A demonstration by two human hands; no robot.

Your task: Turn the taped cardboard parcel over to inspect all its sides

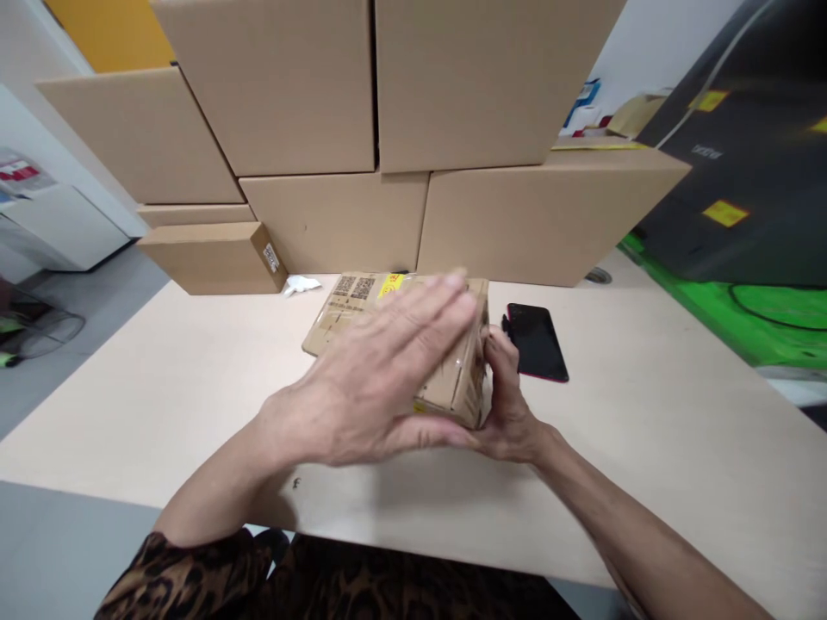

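A small brown cardboard box (452,379) with clear tape and dark print is at the middle of the table, between my hands. My left hand (381,370) lies across its top, fingers stretched out and flat, covering much of it. At its right end, my right hand (507,405) grips the side, with the fingers bent against the wall and the thumb low near the front corner. Beyond my left hand shows a flat cardboard face (349,297) with printed codes and a yellow label (390,284); whether it belongs to the same box is hidden.
Large cartons (329,224) are stacked along the table's back edge. A smaller carton (210,258) stands at the back left, beside crumpled white paper (301,284). A black tablet-like device (537,342) lies right of my right hand. Dark machinery (743,172) stands beyond the table's right side.
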